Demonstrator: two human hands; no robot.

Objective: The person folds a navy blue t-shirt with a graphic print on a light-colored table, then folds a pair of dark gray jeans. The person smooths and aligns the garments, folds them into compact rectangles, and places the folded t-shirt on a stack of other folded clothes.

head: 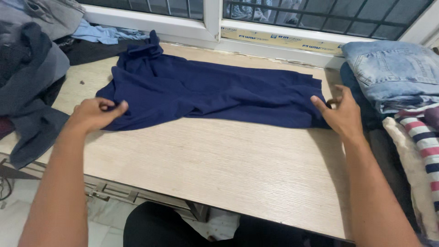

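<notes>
A navy garment [206,93] lies spread across the far half of the counter [219,169], its length running left to right, rumpled at the far left corner. The left hand [93,114] rests on the near left edge of the cloth, its grip narrow: thumb and fingers pinch a fold of the fabric. The right hand [343,114] is at the right end, fingers curled at the cloth's edge; the grip looks partly closed on the hem, though I cannot tell for certain that it holds it.

I judge the step in hand to be laying the garment flat, both ends held for smoothing or a first fold. The next move seems to call for an even pull from both hands, so the creases across the middle go out and the near edge lies straight.

At the right, touching the counter's end, stands a stack of folded clothes: pale blue jeans [393,68] on top, a striped piece [423,137] in red, white and dark blue below. At the left sits a loose heap of grey and dark clothes [27,77]. Along the window sill [274,45] behind runs a long, narrow tan strip [283,40] with dark blue print.
</notes>
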